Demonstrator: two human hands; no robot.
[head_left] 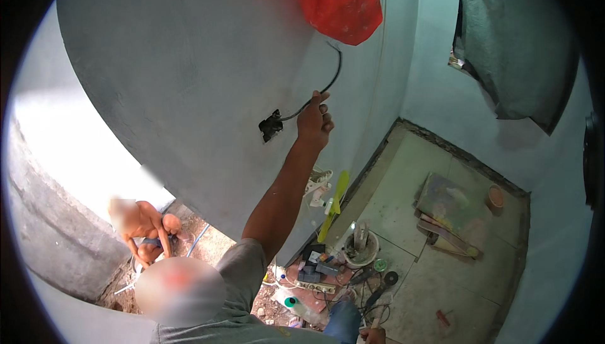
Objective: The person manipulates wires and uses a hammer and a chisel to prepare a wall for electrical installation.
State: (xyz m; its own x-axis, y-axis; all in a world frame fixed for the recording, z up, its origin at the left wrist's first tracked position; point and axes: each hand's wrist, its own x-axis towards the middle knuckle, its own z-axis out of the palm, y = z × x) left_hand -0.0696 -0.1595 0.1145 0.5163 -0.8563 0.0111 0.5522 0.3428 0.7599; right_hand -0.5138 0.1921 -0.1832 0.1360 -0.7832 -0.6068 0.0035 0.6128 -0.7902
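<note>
A black electrical cable [339, 67] comes out of a dark wall-box hole [271, 126] in the grey wall. My left hand [313, 121], arm stretched up and forward, pinches the cable between thumb and index finger while the other fingers curl. Beyond my grip the cable bends upward, and its frayed tip shows below a red plastic bag [346, 5]. My right hand [375, 335] is low at the bottom edge, closed around a pale wooden-looking handle [379, 316]; the rest of that hand is cut off.
Tools, cords, a power strip [315, 286] and a bucket [373, 257] crowd the floor by the wall. Yellow-green fan blades [337, 205] lean there. Boards [450, 202] and a clay-coloured bowl [495, 197] lie farther right. Another person [153, 225] crouches at left.
</note>
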